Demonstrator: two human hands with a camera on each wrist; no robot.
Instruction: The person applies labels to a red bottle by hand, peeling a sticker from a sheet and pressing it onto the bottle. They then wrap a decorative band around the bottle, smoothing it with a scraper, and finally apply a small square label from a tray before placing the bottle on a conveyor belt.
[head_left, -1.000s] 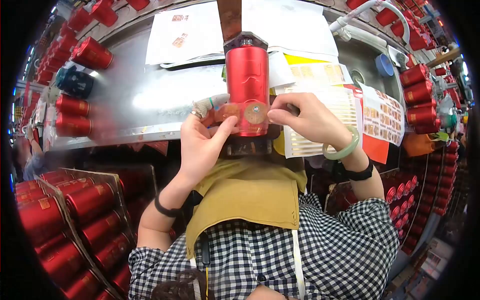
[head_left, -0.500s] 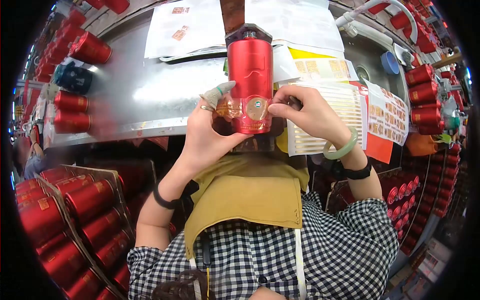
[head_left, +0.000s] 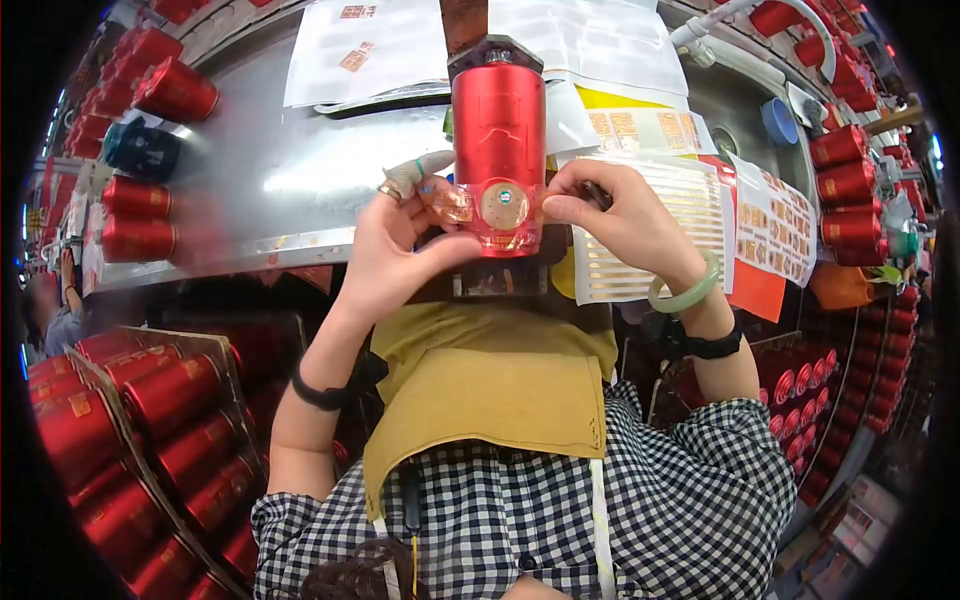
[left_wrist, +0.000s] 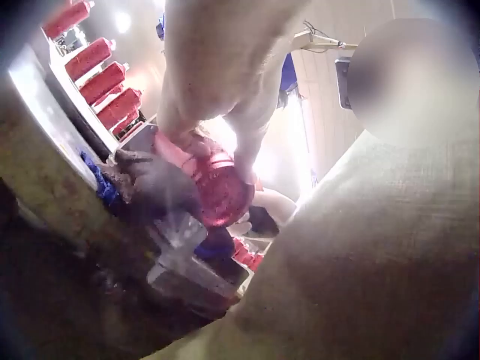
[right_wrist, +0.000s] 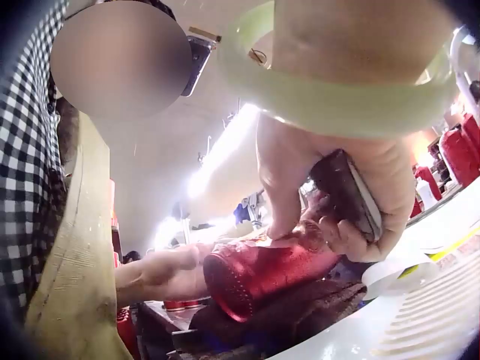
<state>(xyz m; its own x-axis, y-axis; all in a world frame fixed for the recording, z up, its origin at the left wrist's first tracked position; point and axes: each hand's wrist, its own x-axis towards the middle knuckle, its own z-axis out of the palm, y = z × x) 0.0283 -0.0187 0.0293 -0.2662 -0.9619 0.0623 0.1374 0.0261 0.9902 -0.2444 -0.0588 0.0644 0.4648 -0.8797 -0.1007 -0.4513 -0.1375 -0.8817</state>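
Observation:
A shiny red bottle lies on its side on a dark stand, its base toward the person. Across its lower part runs a clear decal film with a round gold emblem. My left hand, a pale cot on its index finger, holds the film's left end, its thumb against the bottle near the base. With thumb and fingertips my right hand pinches the film's right edge beside the bottle. A dark flat block sits tucked in the right palm in the right wrist view.
White paper sheets lie behind on the metal table. Gold-striped sheets and printed sheets are at the right. Red bottles stand at both sides, and more fill racks below left. A blue cup is back right.
The film's emblem has shifted slightly left on the bottle. My left thumb slid to the bottle's base edge and then drew back to its left side. The right hand keeps its pinch.

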